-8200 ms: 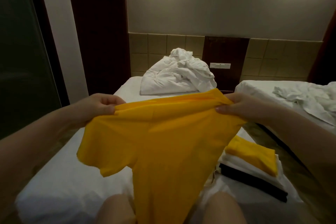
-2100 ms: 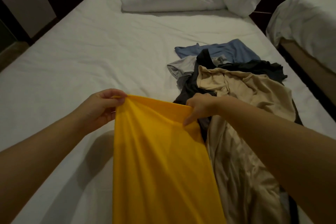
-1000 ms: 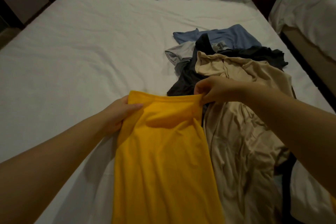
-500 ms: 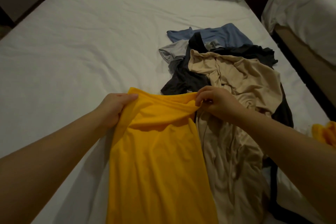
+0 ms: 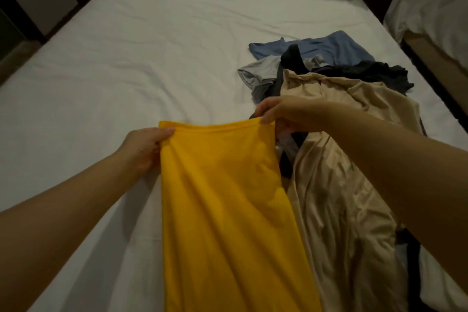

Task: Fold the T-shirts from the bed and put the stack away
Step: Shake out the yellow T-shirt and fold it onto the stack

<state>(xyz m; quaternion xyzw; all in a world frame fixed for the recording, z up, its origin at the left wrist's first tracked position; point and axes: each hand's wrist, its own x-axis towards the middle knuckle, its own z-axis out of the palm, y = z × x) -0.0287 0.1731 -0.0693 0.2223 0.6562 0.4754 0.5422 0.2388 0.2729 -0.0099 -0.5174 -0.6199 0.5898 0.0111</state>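
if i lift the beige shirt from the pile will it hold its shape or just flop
The beige shirt will likely flop: it lies crumpled in soft folds. It probably weighs little, being thin like the yellow shirt. It may drag the dark shirt lying partly under it.

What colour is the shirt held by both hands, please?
Bright yellow T-shirt, plain, seen in the head view.

Pretty dim overall, with a warm, yellowish cast thrown over everything. The white bed sheet [image 5: 126, 63] is lit brightest toward 12 o'clock, so light seems to be coming from up there. Soft shadows are cast on the sheet under the left forearm at 8 o'clock. Corners at 10 and 2 o'clock are lost in near-black. Bed edges are bowed by the wide lens. Detail is smeared slightly; no glare.
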